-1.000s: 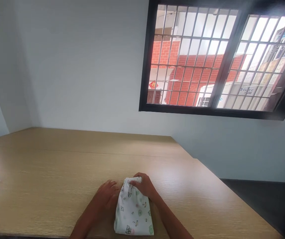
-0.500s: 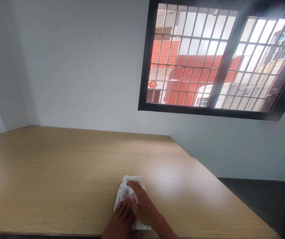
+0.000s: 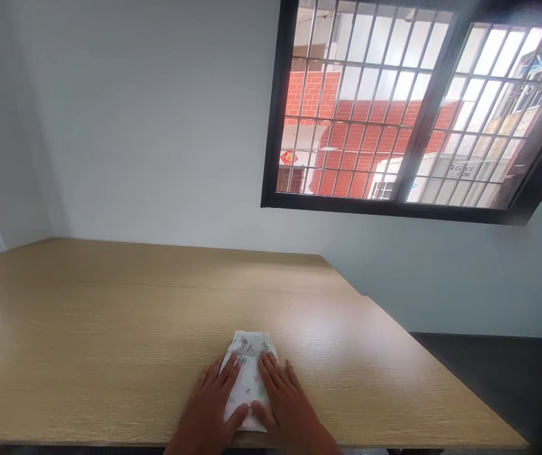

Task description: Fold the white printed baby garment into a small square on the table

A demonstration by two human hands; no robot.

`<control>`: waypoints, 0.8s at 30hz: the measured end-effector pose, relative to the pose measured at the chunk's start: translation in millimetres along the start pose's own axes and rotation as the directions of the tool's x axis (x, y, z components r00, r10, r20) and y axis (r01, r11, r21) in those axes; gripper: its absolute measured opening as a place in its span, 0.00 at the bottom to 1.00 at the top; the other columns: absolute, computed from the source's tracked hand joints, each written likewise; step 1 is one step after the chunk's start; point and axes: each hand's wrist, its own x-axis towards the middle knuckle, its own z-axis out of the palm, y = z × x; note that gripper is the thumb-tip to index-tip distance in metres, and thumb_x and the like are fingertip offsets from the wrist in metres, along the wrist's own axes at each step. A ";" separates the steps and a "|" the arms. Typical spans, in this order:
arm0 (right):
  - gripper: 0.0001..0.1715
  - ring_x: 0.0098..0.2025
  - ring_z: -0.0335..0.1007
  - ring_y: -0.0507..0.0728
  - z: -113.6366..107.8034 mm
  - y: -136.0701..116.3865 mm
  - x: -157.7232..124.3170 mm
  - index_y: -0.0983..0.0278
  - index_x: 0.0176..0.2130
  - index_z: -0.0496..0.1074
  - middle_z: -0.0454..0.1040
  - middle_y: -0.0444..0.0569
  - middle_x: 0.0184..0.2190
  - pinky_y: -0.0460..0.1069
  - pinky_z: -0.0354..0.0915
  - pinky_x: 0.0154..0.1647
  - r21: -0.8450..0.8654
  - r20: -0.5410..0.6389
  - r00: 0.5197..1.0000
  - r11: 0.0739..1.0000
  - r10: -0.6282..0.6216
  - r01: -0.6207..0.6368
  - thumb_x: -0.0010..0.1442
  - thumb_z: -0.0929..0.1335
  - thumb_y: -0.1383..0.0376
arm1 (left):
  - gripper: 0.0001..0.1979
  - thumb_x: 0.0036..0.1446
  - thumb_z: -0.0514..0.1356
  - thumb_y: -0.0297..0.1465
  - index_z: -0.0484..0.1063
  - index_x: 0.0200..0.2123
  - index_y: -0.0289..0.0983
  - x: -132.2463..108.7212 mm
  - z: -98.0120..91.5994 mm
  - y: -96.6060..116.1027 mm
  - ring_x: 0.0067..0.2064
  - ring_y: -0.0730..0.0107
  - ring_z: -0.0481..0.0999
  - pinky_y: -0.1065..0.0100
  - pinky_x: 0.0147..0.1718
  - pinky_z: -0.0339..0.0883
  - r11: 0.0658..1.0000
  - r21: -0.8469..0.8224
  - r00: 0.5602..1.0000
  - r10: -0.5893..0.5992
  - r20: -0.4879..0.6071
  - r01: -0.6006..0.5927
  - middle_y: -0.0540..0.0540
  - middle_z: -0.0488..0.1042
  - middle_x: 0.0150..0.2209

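**Colour log: scattered print on white, wood grain below**

You have a folded white cloth (image 3: 248, 383) printed with small scattered motifs, some dark-outlined, some pale green. Under it you see a light-tan wood-grain tabletop (image 3: 110, 354), finely streaked crosswise, paler where it shines. Plain pale grey wall (image 3: 157, 126), bluer toward your right. Dark grey floor (image 3: 479, 373). Black rectangular window frame (image 3: 347, 202); silvery metal bars (image 3: 337, 121) form a grid. Beyond, you note a red brick wall (image 3: 313, 95) with paler joints, and a red diamond-shaped sign (image 3: 289, 157), yellowish at centre.
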 end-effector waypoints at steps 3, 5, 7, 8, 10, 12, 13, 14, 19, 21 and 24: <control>0.41 0.71 0.28 0.65 -1.5 4.6 -7.7 0.73 0.70 0.44 0.32 0.52 0.69 0.68 0.34 0.68 -0.043 -0.007 0.995 0.994 0.098 -0.098 0.70 0.56 0.50 | 0.31 0.69 0.51 0.38 0.47 0.69 0.34 0.3 -9.2 -0.8 0.69 0.52 0.37 0.44 0.65 0.42 1.000 0.004 0.999 0.004 0.049 -0.004 0.46 0.36 0.68; 0.39 0.71 0.28 0.66 -1.4 -1.2 -6.6 0.75 0.70 0.45 0.32 0.53 0.68 0.70 0.34 0.67 -0.044 -0.010 0.992 0.992 0.122 -0.122 0.71 0.53 0.52 | 0.27 0.70 0.49 0.34 0.49 0.68 0.34 8.6 -10.2 4.6 0.69 0.52 0.35 0.43 0.65 0.42 0.998 0.003 0.997 0.069 0.022 -0.069 0.45 0.37 0.68; 0.37 0.71 0.27 0.65 -0.1 -12.5 -1.4 0.75 0.70 0.45 0.31 0.52 0.68 0.69 0.34 0.68 -0.024 -0.014 0.997 0.997 0.076 -0.077 0.71 0.51 0.55 | 0.28 0.66 0.49 0.26 0.52 0.68 0.33 20.2 -6.9 11.9 0.69 0.54 0.36 0.44 0.65 0.42 0.988 0.000 0.987 0.155 -0.037 -0.155 0.44 0.40 0.68; 0.37 0.71 0.27 0.64 1.0 -18.0 1.6 0.75 0.70 0.44 0.31 0.52 0.68 0.68 0.34 0.68 -0.008 -0.011 0.999 0.999 0.047 -0.047 0.71 0.51 0.56 | 0.30 0.62 0.50 0.24 0.52 0.67 0.32 25.5 -4.2 14.6 0.69 0.56 0.38 0.46 0.65 0.43 0.980 -0.004 0.979 0.196 -0.057 -0.197 0.43 0.42 0.68; 0.37 0.71 0.28 0.63 3.4 -23.7 6.3 0.74 0.70 0.43 0.32 0.51 0.68 0.66 0.35 0.69 0.025 0.010 1.000 1.000 0.017 -0.017 0.71 0.53 0.56 | 0.32 0.59 0.52 0.22 0.52 0.67 0.30 31.3 1.7 13.9 0.68 0.57 0.43 0.48 0.65 0.45 0.970 -0.012 0.968 0.240 -0.072 -0.242 0.40 0.45 0.67; 0.38 0.71 0.30 0.64 4.3 -18.9 6.1 0.73 0.70 0.45 0.33 0.51 0.68 0.66 0.36 0.69 0.044 0.036 0.999 0.998 0.040 -0.041 0.70 0.56 0.56 | 0.30 0.63 0.52 0.25 0.51 0.67 0.30 27.6 5.5 2.6 0.68 0.56 0.45 0.47 0.64 0.46 0.969 -0.007 0.967 0.246 -0.067 -0.247 0.40 0.45 0.67; 0.38 0.71 0.31 0.64 3.6 -12.9 3.9 0.73 0.70 0.45 0.34 0.51 0.68 0.67 0.35 0.69 0.045 0.039 0.997 0.997 0.062 -0.064 0.69 0.56 0.55 | 0.28 0.66 0.51 0.28 0.50 0.68 0.32 22.3 6.0 -6.8 0.68 0.55 0.45 0.46 0.64 0.47 0.969 -0.001 0.967 0.246 -0.064 -0.247 0.41 0.45 0.67; 0.38 0.71 0.31 0.65 1.9 -5.6 0.6 0.72 0.70 0.46 0.35 0.51 0.68 0.69 0.35 0.68 0.042 0.035 0.996 0.995 0.086 -0.088 0.69 0.56 0.55 | 0.28 0.68 0.50 0.31 0.49 0.68 0.33 15.4 5.5 -17.6 0.68 0.55 0.45 0.46 0.64 0.48 0.969 0.006 0.967 0.246 -0.064 -0.246 0.42 0.44 0.67; 0.34 0.71 0.31 0.67 -16.2 13.5 -9.2 0.70 0.69 0.53 0.43 0.52 0.68 0.70 0.37 0.68 0.020 -0.086 0.991 0.995 0.103 -0.102 0.70 0.55 0.56 | 0.23 0.71 0.47 0.31 0.54 0.67 0.36 -11.7 5.0 -52.8 0.66 0.56 0.53 0.50 0.60 0.58 0.969 0.134 0.950 0.234 -0.206 -0.210 0.43 0.50 0.66; 0.32 0.71 0.32 0.63 -20.3 5.9 2.4 0.68 0.68 0.54 0.44 0.52 0.68 0.67 0.39 0.69 0.017 -0.161 0.987 0.999 -0.025 0.028 0.72 0.54 0.57 | 0.22 0.69 0.48 0.31 0.60 0.64 0.32 -9.9 15.9 -43.8 0.64 0.53 0.57 0.52 0.57 0.63 0.936 0.226 0.909 0.325 -0.262 -0.269 0.40 0.54 0.64; 0.29 0.71 0.34 0.62 -13.8 -7.5 39.1 0.64 0.67 0.56 0.47 0.51 0.68 0.69 0.33 0.68 -0.007 -0.212 0.960 0.982 -0.184 0.186 0.70 0.58 0.60 | 0.21 0.66 0.53 0.31 0.67 0.59 0.29 0.4 46.0 -16.1 0.57 0.49 0.68 0.56 0.51 0.73 0.798 0.397 0.764 0.578 -0.287 -0.454 0.37 0.64 0.58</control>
